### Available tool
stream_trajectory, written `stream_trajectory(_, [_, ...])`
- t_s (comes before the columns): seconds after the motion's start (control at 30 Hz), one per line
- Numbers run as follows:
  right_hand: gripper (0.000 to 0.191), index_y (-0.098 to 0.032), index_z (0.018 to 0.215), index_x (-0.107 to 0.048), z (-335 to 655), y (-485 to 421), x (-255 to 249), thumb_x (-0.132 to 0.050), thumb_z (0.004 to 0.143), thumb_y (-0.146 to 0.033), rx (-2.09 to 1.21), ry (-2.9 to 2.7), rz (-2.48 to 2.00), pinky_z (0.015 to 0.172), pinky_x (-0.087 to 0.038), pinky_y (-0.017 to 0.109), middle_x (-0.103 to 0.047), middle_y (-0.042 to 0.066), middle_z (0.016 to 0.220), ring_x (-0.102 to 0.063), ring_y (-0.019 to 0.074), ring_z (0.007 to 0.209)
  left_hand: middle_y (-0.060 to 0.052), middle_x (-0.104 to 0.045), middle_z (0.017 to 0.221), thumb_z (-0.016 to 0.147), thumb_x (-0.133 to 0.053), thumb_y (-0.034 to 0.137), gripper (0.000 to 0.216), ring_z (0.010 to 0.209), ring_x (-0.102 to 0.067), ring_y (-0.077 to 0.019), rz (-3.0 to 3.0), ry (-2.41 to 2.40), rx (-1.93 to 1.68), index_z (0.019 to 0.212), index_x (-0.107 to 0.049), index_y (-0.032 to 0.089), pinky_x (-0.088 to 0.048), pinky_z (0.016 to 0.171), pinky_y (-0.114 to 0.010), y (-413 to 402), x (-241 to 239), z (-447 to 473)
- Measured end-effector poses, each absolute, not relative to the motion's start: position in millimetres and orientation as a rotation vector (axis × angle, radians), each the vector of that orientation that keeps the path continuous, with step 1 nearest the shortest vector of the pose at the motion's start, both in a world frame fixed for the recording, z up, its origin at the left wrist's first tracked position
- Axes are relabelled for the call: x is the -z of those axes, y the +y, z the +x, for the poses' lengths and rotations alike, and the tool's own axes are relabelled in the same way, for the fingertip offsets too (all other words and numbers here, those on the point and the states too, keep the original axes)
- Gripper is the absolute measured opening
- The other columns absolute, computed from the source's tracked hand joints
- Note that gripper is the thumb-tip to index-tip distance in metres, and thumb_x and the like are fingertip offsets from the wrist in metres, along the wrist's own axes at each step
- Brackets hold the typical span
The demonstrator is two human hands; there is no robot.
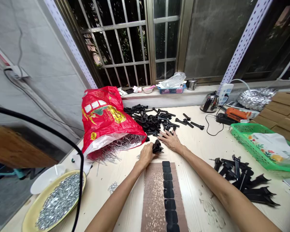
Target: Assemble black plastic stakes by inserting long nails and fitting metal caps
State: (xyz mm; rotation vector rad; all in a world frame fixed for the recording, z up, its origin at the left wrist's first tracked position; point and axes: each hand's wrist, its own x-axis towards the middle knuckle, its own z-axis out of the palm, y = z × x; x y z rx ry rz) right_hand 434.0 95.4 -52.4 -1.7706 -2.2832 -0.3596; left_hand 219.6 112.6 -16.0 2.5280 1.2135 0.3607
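My left hand (147,154) is closed around a small black plastic part (157,147) just above the top end of a brown board (152,196). A column of several black parts (168,193) sits in the board. My right hand (170,140) lies flat with fingers spread at the near edge of a heap of black plastic parts (151,120), its fingertips touching them.
A red bag (103,120) spills metal pins (119,146) to the left. A yellow dish of small metal pieces (59,201) is at the near left. Assembled black pieces (244,182) lie on the right, beside a green basket (250,141). A kettle (209,102) stands at the back.
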Motion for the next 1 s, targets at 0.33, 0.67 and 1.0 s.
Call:
stream_trajectory(0.33, [0.037, -0.037, 0.13, -0.049, 464, 134, 47, -0.043, 0.094, -0.035, 0.301, -2.247, -1.779, 0.102, -0.023, 0.055, -0.035, 0.003, 0.147, -0.031, 0.0301, 0.132, -0.015, -0.053, 0.116, 0.082, -0.059, 0.042, 0.064, 0.106, -0.047, -0.0275, 2.653, 0.975, -0.356, 0.136, -0.039, 0.014, -0.039, 0.093, -0.041, 120, 33, 254])
stream_trajectory(0.67, [0.037, -0.017, 0.093, -0.067, 412, 43, -7, -0.039, 0.093, -0.041, -0.438, -1.53, -1.466, 0.073, -0.053, 0.038, -0.064, 0.007, 0.085, -0.062, 0.0206, 0.08, -0.011, -0.04, 0.138, 0.083, -0.055, 0.012, 0.061, 0.132, -0.03, -0.0283, 2.73, 0.589, -0.897, 0.139, -0.037, 0.03, -0.032, 0.105, -0.053, 51, -35, 239])
stream_trajectory(1.0, [0.042, -0.021, 0.116, -0.06, 310, -64, -1, -0.059, 0.083, -0.046, -0.979, -1.195, -1.499, 0.077, -0.052, 0.059, -0.055, 0.015, 0.116, -0.05, 0.0341, 0.112, -0.011, -0.039, 0.143, 0.09, -0.036, 0.008, 0.046, 0.138, -0.025, -0.0294, 2.69, 0.384, -0.863, 0.129, -0.052, 0.024, -0.028, 0.109, -0.049, -70, -56, 184])
